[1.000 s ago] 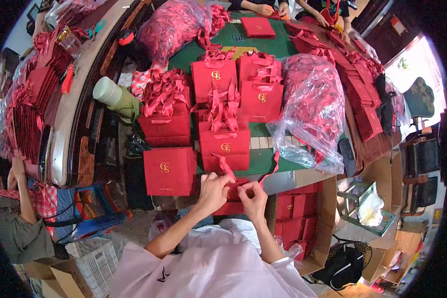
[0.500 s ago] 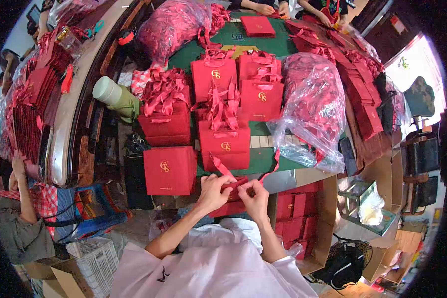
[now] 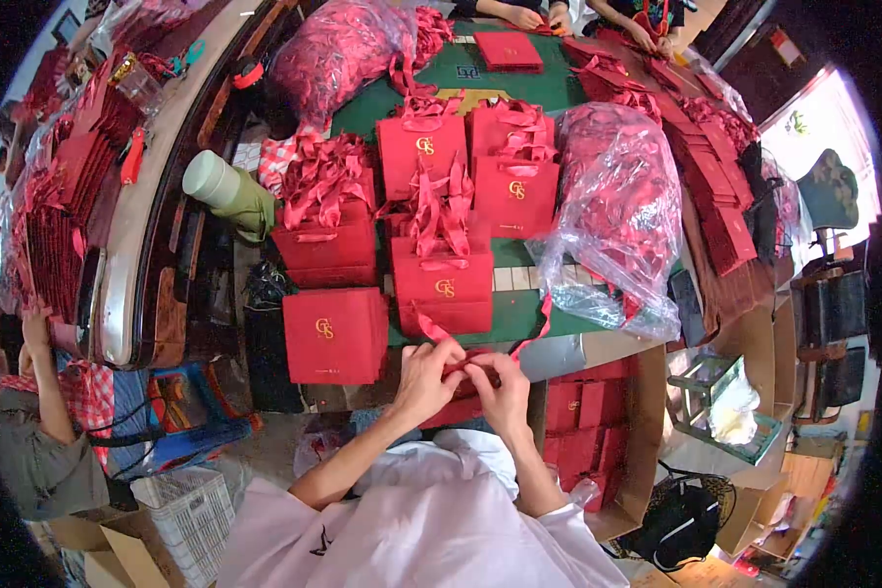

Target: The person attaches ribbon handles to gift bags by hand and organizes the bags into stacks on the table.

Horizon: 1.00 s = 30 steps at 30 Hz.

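Observation:
My left hand (image 3: 423, 382) is closed on a red ribbon (image 3: 435, 328) at the top of a small red bag (image 3: 451, 412), just off the table's near edge. Pinched close beside it, my right hand (image 3: 500, 390) grips the same ribbon, whose other end (image 3: 544, 318) sticks up to the right. The two hands nearly touch and hide most of the bag. Beyond them stands a row of red bags (image 3: 444, 289) with ribbon handles and gold letters. A stack of flat red bags without visible ribbons (image 3: 331, 335) lies to the left.
A plastic sack of red ribbons (image 3: 617, 196) is at the right of the green table (image 3: 480, 86), another (image 3: 343, 59) behind. A green bottle (image 3: 227, 191) lies left. An open carton (image 3: 647, 421) holds red bags below right. Co-workers' hands (image 3: 539, 20) are at the far side.
My hands have drawn closer together over the bag, and the left fingers have moved up onto the ribbon. The ribbon's left end has shifted a little left.

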Each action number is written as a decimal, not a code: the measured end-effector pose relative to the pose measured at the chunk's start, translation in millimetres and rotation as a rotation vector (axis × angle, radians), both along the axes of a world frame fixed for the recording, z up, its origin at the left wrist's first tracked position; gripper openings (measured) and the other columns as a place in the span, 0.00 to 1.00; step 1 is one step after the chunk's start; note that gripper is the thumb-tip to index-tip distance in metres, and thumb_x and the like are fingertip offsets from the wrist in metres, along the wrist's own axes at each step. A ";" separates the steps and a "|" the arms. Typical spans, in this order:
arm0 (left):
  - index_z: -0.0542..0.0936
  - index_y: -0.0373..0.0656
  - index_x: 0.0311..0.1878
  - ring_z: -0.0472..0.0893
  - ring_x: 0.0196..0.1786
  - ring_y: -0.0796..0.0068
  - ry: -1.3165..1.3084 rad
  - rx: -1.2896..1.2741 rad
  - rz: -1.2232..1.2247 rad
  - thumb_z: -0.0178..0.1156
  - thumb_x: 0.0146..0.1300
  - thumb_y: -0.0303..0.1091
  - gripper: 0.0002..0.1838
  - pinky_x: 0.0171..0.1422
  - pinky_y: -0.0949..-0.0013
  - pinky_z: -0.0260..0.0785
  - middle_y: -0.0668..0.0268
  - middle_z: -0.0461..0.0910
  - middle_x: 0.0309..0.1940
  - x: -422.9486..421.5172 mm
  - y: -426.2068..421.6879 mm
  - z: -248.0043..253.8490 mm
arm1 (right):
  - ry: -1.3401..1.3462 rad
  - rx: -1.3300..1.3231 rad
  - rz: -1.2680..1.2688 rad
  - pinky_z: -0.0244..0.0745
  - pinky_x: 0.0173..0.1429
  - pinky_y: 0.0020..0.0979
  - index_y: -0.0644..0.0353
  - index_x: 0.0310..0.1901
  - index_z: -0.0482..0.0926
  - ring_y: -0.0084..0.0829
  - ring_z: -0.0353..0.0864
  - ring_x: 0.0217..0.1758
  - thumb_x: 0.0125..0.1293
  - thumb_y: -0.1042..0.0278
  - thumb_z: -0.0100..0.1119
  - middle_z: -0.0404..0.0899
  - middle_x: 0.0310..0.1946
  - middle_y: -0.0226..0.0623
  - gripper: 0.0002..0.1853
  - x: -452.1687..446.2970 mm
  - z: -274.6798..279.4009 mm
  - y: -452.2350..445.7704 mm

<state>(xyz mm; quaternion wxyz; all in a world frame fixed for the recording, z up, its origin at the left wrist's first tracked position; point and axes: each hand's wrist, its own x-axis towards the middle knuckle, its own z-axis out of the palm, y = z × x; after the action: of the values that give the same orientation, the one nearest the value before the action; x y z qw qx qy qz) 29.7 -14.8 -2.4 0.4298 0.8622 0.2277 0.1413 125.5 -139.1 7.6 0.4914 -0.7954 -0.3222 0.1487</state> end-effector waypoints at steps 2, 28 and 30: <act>0.79 0.47 0.39 0.78 0.40 0.62 -0.040 -0.033 0.039 0.67 0.53 0.30 0.10 0.51 0.58 0.61 0.68 0.83 0.31 1.2 -1.2 1.5 | -0.008 0.002 -0.005 0.75 0.35 0.33 0.62 0.37 0.82 0.37 0.82 0.31 0.63 0.71 0.65 0.80 0.31 0.42 0.05 8.2 19.7 0.7; 0.79 0.49 0.37 0.76 0.39 0.63 -0.005 0.251 -0.083 0.69 0.54 0.36 0.09 0.51 0.58 0.60 0.69 0.81 0.32 2.5 7.7 13.1 | 0.051 0.021 -0.011 0.73 0.34 0.29 0.63 0.39 0.85 0.28 0.78 0.27 0.64 0.67 0.63 0.81 0.28 0.41 0.08 67.8 -19.8 3.2; 0.79 0.48 0.37 0.76 0.39 0.63 0.017 0.251 -0.017 0.69 0.54 0.36 0.10 0.51 0.58 0.60 0.69 0.82 0.33 3.4 11.4 6.9 | 0.017 -0.159 0.150 0.74 0.39 0.29 0.62 0.44 0.84 0.34 0.80 0.35 0.65 0.67 0.63 0.79 0.33 0.42 0.10 63.4 2.2 -10.8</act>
<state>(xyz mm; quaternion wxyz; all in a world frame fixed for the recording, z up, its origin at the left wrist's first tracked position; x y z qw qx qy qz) 33.1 -3.5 4.5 0.3175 0.9124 0.2045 0.1577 189.0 -149.9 9.9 0.4169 -0.8042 -0.3639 0.2170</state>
